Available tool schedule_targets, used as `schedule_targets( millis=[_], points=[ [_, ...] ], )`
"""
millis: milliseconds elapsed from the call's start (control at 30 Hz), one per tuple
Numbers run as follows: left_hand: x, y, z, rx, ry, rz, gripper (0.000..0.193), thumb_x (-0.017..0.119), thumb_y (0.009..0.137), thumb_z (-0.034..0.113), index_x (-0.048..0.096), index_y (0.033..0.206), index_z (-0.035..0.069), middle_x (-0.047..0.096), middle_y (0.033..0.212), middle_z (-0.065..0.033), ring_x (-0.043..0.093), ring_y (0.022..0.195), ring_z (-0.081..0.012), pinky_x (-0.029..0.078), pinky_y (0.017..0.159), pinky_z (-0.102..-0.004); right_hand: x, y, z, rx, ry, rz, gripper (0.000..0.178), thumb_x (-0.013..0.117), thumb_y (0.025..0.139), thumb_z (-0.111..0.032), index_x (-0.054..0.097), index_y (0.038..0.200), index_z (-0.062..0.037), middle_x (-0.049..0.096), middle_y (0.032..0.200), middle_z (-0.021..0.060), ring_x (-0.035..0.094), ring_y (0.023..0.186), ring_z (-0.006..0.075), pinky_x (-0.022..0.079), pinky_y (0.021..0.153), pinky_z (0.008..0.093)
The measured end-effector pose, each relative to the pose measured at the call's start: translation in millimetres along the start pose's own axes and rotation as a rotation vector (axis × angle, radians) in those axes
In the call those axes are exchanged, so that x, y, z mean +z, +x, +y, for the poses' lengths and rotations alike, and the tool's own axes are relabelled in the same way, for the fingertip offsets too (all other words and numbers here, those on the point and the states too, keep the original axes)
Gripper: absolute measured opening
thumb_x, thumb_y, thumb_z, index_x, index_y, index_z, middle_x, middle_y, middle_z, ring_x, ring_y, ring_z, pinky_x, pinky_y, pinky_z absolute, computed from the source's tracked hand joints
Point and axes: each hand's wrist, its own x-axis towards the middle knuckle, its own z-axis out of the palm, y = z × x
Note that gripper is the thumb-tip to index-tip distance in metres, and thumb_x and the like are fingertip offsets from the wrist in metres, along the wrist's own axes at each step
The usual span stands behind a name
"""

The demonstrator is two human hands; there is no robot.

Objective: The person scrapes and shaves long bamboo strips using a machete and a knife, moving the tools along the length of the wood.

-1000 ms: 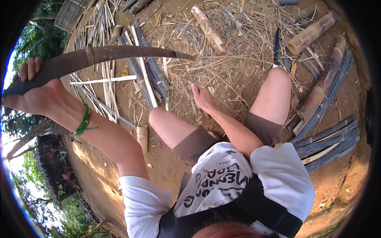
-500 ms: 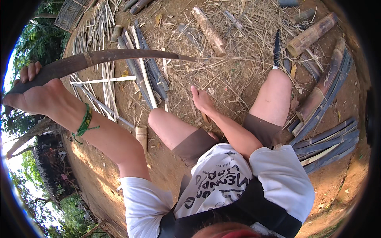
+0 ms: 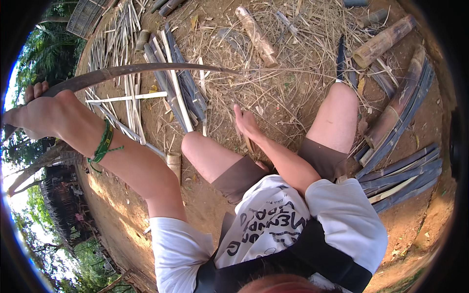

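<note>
My left hand (image 3: 36, 112) is raised high at the left and grips a long curved dark bamboo strip (image 3: 146, 72) that arcs to the right over the ground. A green band circles that wrist. My right hand (image 3: 246, 123) reaches down between my bare knees, fingers together, touching a thin bamboo sliver on the dirt among dry shavings. A dark-bladed knife (image 3: 340, 61) lies on the ground beyond my right knee.
Split bamboo slats (image 3: 178, 90) lie in a bundle ahead, thin pale strips (image 3: 124, 93) to their left. Bamboo tube pieces (image 3: 256, 36) (image 3: 383, 41) lie at the top. Dark split slats (image 3: 405, 171) pile at the right. A short bamboo stub (image 3: 173, 163) stands by my left knee.
My left hand has kept the curved strip raised, with barely any shift. My right hand stays low between the knees.
</note>
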Motion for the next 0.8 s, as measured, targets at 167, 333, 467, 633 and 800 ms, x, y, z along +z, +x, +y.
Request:
schedule_targets(
  millis=[167,333,467,633,800],
  points=[
    [-10.3,26.4,-17.8,0.078,0.091,0.041,0.055,0.055,0.095,0.033,0.044,0.100,-0.021,0.063,0.087,-0.0266,0.066,0.063,-0.0309,0.058,0.052,-0.0348,15.7,-13.6,1.6,-0.265,-0.071,0.168,0.076,0.033,0.103,-0.056,0.057,0.055,-0.0027,0.051,0.046,0.0109,0.052,0.043,0.0261,0.041,0.052,0.0481],
    [2.6,32.3,-24.8,0.090,0.087,0.170,0.051,0.058,0.093,0.031,0.047,0.093,-0.019,0.063,0.086,-0.0255,0.065,0.062,-0.0302,0.055,0.051,-0.0344,9.8,9.6,7.3,-0.010,0.055,0.028,0.065,0.032,0.104,-0.056,0.047,0.057,-0.0130,0.040,0.047,-0.0005,0.041,0.039,0.0140,0.033,0.043,0.0392],
    [-7.3,35.5,-27.9,0.117,0.121,0.185,0.051,0.056,0.094,0.034,0.047,0.092,-0.016,0.061,0.086,-0.0235,0.063,0.064,-0.0290,0.053,0.053,-0.0353,16.3,-19.3,-8.3,-0.167,-0.054,0.082,0.063,0.031,0.105,-0.054,0.044,0.058,-0.0155,0.034,0.047,-0.0033,0.042,0.042,0.0102,0.033,0.042,0.0371],
    [9.2,42.8,-31.8,0.120,0.091,0.170,0.051,0.054,0.095,0.037,0.046,0.092,-0.013,0.059,0.085,-0.0211,0.062,0.066,-0.0275,0.050,0.055,-0.0364,9.5,42.1,68.4,0.105,-0.155,0.161,0.076,0.034,0.101,-0.059,0.063,0.072,0.0049,0.061,0.060,0.0173,0.063,0.061,0.0331,0.046,0.065,0.0510],
    [2.9,-1.6,-3.2,0.051,0.164,0.110,0.048,0.047,0.099,0.043,0.043,0.097,-0.005,0.053,0.090,-0.0165,0.057,0.073,-0.0250,0.046,0.063,-0.0411,5.6,36.2,80.0,0.102,-0.184,0.164,0.085,0.035,0.098,-0.065,0.068,0.088,0.0130,0.067,0.077,0.0316,0.069,0.076,0.0424,0.050,0.083,0.0510]
  ],
)
